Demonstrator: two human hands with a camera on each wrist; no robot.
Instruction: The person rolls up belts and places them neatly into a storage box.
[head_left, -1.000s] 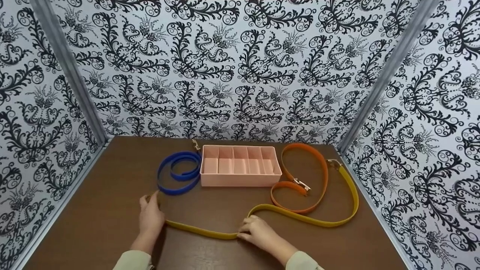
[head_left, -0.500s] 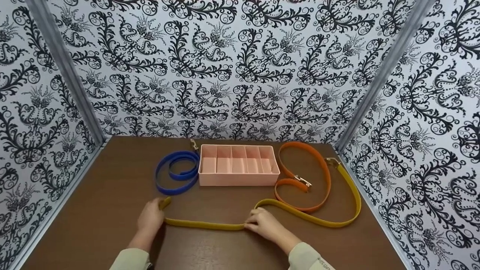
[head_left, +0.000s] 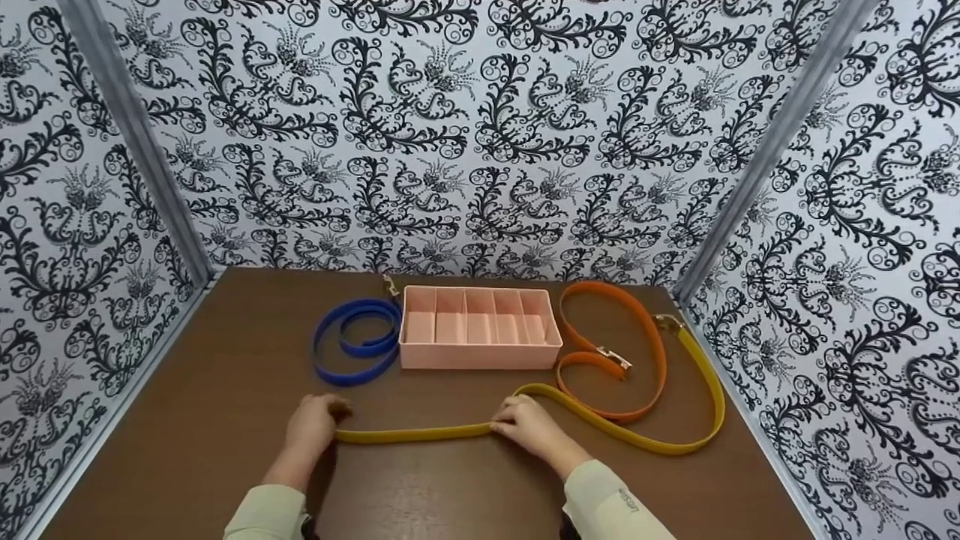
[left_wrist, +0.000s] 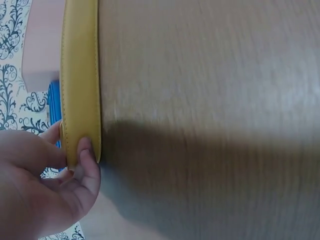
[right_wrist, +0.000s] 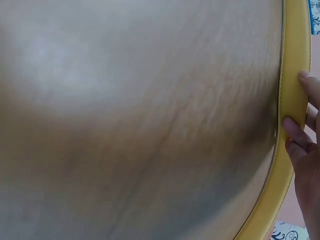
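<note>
My left hand (head_left: 311,427) grips a stitched yellow strap (head_left: 420,434) near its loose end, with thumb and fingers curled round it in the left wrist view. Farther along, my right hand (head_left: 531,424) pinches the same strap; in the right wrist view its fingertips (right_wrist: 295,131) lie over the strap's face. Between the hands the strap runs nearly straight, standing on its edge. Beyond my right hand it curves away to a metal clasp (head_left: 666,322) at the back right. The strap's end is mostly hidden by my left hand.
A pink divided box (head_left: 480,356) stands at the back middle of the brown table (head_left: 420,502). A coiled blue strap (head_left: 330,375) lies left of it, an orange strap (head_left: 656,360) with a clasp right of it, close against the yellow one. Patterned walls enclose the table.
My right hand has shifted right and away from me with the strap. The stretch between my hands has straightened and moved toward the box. The strap's end has tucked behind my left hand's fingers.
</note>
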